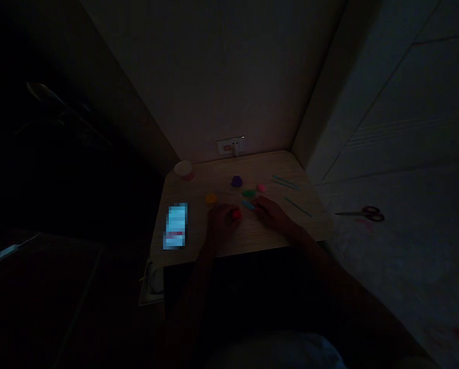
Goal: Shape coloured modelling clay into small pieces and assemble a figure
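The scene is very dark. On a small wooden table (pixel 199 241), my left hand (pixel 220 221) rests with its fingers curled around a red lump of clay (pixel 236 214). Just to its right, my right hand (pixel 270 212) pinches a thin light-blue tool (pixel 248 205) whose tip points toward the red lump. Beyond the hands lie a green clay piece (pixel 248 193), a pink piece (pixel 261 188), a purple ball (pixel 236 181) and an orange ball (pixel 211 198).
A lit phone (pixel 175 226) lies at the table's left. A small lidded cup (pixel 184 169) stands at the back left, below a wall socket (pixel 230 146). Thin teal sticks (pixel 287 182) lie at the right. Scissors (pixel 363 213) lie on the floor to the right.
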Action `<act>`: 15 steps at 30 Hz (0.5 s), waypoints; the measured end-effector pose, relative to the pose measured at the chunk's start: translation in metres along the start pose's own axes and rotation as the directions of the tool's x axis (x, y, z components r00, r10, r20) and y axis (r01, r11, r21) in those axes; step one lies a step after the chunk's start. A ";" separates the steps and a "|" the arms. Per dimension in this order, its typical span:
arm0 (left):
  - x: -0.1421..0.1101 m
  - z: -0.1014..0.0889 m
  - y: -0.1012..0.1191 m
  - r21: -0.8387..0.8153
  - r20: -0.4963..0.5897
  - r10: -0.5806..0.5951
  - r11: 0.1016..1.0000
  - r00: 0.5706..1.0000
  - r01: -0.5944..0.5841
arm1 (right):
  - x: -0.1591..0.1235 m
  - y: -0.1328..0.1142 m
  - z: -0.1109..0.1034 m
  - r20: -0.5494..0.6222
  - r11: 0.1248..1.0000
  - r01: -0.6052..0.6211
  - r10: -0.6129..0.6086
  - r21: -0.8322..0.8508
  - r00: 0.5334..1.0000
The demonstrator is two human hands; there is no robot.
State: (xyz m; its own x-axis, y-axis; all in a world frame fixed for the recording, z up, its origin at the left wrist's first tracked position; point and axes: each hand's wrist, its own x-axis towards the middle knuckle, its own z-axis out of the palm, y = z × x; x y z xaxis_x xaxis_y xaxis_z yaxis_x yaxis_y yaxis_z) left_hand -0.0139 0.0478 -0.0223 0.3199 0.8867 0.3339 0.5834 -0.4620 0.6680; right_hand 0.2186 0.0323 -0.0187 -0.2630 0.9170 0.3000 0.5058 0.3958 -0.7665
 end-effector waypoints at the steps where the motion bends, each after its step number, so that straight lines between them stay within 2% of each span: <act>1: 0.002 0.000 -0.001 0.006 0.009 0.010 1.000 1.000 -0.010 | 0.007 0.002 0.003 -0.013 0.996 -0.001 0.002 0.084 1.000; 5: 0.017 0.001 -0.005 -0.001 0.068 0.045 0.999 0.997 -0.045 | 0.036 0.007 0.015 0.063 0.931 -0.149 0.136 0.334 0.989; 7: 0.025 0.002 -0.006 -0.040 0.099 0.062 0.997 0.993 -0.058 | 0.047 0.009 0.018 0.049 0.911 -0.179 0.173 0.372 0.984; 11: 0.030 0.004 -0.007 -0.064 0.101 0.058 0.997 0.993 -0.051 | 0.055 0.013 0.020 -0.076 0.912 -0.188 0.230 0.366 0.970; 15: 0.027 0.004 -0.006 -0.027 0.076 0.067 0.998 0.995 -0.065 | 0.052 0.013 0.020 -0.131 0.945 -0.185 0.226 0.270 0.965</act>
State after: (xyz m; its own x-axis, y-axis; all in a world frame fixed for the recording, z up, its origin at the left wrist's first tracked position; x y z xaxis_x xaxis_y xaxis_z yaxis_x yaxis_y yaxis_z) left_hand -0.0058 0.0746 -0.0195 0.4143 0.8496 0.3263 0.5412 -0.5182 0.6622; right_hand 0.1954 0.0844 -0.0245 -0.0321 0.9812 0.1903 0.3045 0.1909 -0.9332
